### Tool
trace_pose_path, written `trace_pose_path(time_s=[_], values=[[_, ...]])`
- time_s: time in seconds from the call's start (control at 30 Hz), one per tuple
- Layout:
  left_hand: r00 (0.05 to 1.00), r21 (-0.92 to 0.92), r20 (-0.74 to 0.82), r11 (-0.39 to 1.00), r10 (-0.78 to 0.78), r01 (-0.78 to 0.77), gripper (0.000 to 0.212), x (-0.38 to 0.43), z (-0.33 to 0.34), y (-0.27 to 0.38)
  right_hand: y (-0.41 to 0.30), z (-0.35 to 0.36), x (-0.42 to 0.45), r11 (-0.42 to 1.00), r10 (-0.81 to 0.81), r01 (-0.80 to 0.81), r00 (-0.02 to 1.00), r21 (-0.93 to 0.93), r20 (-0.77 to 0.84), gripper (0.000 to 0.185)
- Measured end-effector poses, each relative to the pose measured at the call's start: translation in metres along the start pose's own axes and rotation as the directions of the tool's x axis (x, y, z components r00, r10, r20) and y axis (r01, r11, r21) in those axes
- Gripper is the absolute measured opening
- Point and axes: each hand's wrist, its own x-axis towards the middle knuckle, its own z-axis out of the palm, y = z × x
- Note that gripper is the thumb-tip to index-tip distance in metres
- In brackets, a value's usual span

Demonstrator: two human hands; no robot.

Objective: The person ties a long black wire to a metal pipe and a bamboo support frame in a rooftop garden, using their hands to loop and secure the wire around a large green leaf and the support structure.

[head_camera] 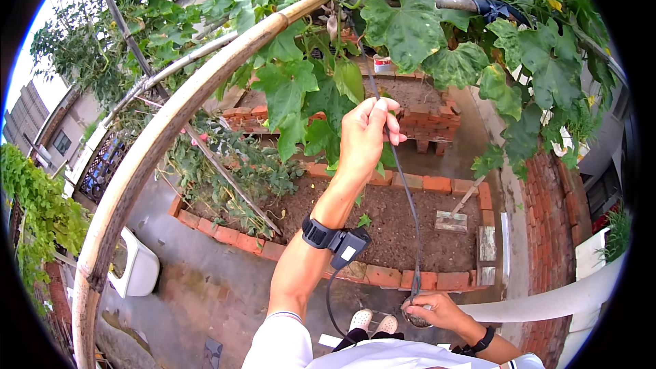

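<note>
Raised in front of me, my left hand pinches a dark cord between thumb and fingers. The cord runs up past large lobed leaves towards the pole overhead and down to my right hand. Low at the right, that hand grips the gathered lower part of the cord. Partly hidden beneath it is a round container, whose contents I cannot make out. A green gourd-like fruit hangs just above my left hand. A black strap with a small device is around my left forearm.
A curved bamboo pole arches along the left. Below lies a brick-edged soil bed with leafy plants and a slanting stick. A white tub stands on the wet paving. A pale curved tube crosses at the right beside a brick wall.
</note>
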Motion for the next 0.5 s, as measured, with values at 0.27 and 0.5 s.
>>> trace_pose_path(time_s=[0.27,0.5], values=[[0.998,0.015,0.040,0.999,0.041,-0.042,0.028,-0.001,0.011,0.015,-0.045,-0.054,0.024,0.990,-0.012,0.035,0.987,-0.136,0.161,0.076],[0.999,0.023,0.015,0.999,0.037,-0.038,0.027,-0.007,-0.003,0.015,-0.146,-0.132,0.099,0.869,-0.492,0.485,0.826,-0.098,-0.277,0.052]])
